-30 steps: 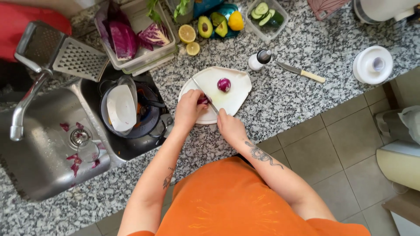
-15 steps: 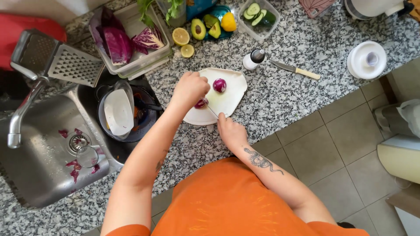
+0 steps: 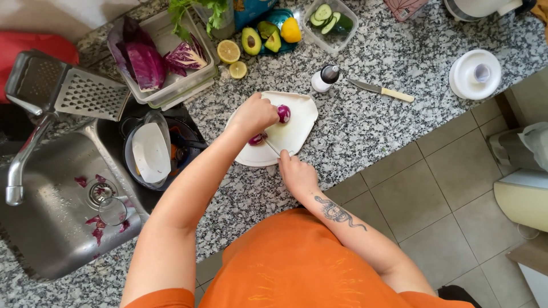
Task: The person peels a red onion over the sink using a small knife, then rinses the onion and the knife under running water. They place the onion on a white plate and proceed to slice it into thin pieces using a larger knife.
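On white board [image 3: 297,128], halved purple onion [image 3: 283,113]

At the top centre of the frame we see a blue bag [image 3: 254,7] with yellow marks, cut off by the edge, standing just behind the avocado halves [image 3: 260,39].

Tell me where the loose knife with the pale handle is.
In the head view, the knife lies on the granite counter, right of the white cutting board, between the small shaker bottle and the round white lid, away from both hands.
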